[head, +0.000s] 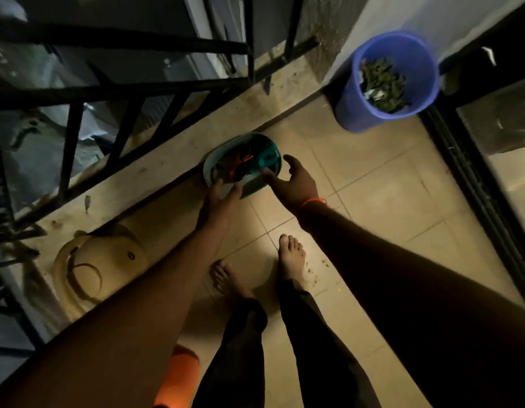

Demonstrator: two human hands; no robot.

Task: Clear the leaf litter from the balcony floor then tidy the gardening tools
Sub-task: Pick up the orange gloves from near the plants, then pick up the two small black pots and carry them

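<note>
Our left hand (218,198) reaches down with straight fingers, their tips touching the near rim of the round teal plastic basin (209,163) that sits on the tiled balcony floor (373,201) against the raised concrete kerb (131,184) under the black metal railing (123,89). Our right hand (296,179) hovers just beside the basin's right edge, released, fingers spread, grasping nothing. The basin lies straight ahead of both hands, between them; its long axis runs from lower left to upper right, along the kerb. Inside we see gardening tools (249,164), orange and teal handles, too blurred to name singly. We judge the left hand nearer, already in contact, with the right needing only a short closing move onto the opposite rim. The blue plastic bucket (358,113) holding leaf litter (382,86) stands well apart, to the upper right by the wall.
</note>
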